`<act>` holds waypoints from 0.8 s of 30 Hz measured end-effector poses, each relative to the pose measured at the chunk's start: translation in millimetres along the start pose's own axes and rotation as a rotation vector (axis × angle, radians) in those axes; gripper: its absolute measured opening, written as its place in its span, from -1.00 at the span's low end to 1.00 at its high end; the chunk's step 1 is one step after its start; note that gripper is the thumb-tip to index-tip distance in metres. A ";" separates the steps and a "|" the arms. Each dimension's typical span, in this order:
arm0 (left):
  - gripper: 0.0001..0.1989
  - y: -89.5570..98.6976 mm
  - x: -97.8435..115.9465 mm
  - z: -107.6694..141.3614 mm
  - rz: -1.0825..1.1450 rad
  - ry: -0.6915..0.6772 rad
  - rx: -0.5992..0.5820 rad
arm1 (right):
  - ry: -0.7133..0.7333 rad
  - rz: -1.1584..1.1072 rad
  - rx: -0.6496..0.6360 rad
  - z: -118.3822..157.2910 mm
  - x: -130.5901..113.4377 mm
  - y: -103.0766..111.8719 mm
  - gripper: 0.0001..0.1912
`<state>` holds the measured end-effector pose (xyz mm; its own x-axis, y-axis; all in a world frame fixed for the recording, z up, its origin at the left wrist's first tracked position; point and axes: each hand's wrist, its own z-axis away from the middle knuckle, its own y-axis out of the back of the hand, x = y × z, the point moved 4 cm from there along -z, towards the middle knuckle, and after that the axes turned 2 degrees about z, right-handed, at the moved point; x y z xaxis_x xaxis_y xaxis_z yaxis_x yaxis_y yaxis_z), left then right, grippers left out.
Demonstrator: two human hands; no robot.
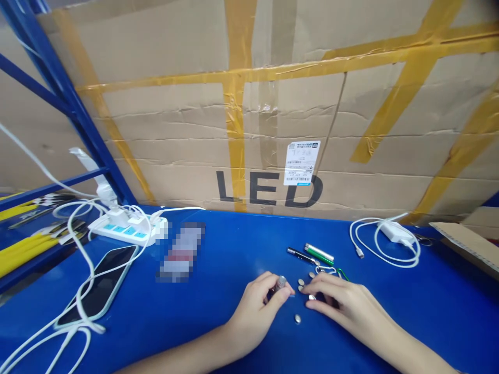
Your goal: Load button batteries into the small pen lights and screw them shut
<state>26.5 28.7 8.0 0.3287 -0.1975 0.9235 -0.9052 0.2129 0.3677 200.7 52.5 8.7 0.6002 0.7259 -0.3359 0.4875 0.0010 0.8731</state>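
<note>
My left hand (262, 304) is closed around a small metal tube (279, 282), its silver end pointing up between thumb and fingers. Most of the tube is hidden by the hand. Just to the right, my right hand (339, 296) has a shiny button cell (312, 297) between its thumb and fingers. Several button cells (301, 282) lie by those fingertips, and another button cell (298, 319) sits alone nearer to me. Beyond the hands lie a black pen-shaped tube (301, 255), a green and silver tube (318, 254) and a silver carabiner clip (325, 269).
On the left are a phone (103, 280), a white power strip (128, 228) and tangled white cables (80, 291). A charger with its cable (395, 232) lies at the back right. A big cardboard box (187, 135) stands along the back of the blue table (218, 254).
</note>
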 end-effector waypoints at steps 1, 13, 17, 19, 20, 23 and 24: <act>-0.76 0.0 0.6 0.5 -0.009 0.007 0.005 | -0.017 0.001 0.002 -0.1 1.3 -1.0 -0.84; -0.82 -1.3 -2.8 2.2 0.088 0.029 0.044 | -0.111 0.045 0.041 -5.8 -11.7 4.0 -0.85; -0.83 -2.1 -4.3 0.6 0.066 0.002 0.023 | -0.207 -0.167 0.187 -6.1 -14.7 7.4 -0.83; -0.85 -3.6 -4.6 0.6 0.050 -0.010 0.001 | -0.252 -0.344 0.235 -5.9 -17.1 6.6 -0.79; -0.86 -4.4 -4.3 0.8 0.040 -0.017 -0.012 | -0.271 -0.430 0.237 -6.0 -18.6 5.4 -0.78; -0.89 -6.3 -2.4 1.4 0.001 -0.037 -0.043 | -0.306 -0.638 0.184 -6.8 -23.2 0.3 -0.75; -0.89 -6.6 -1.5 1.6 -0.007 -0.044 -0.049 | -0.307 -0.687 0.160 -7.2 -24.5 -1.2 -0.75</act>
<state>31.5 26.1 4.0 0.3214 -0.2408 0.9158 -0.8885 0.2579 0.3796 180.9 39.6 18.5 0.2667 0.3747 -0.8880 0.8865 0.2663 0.3786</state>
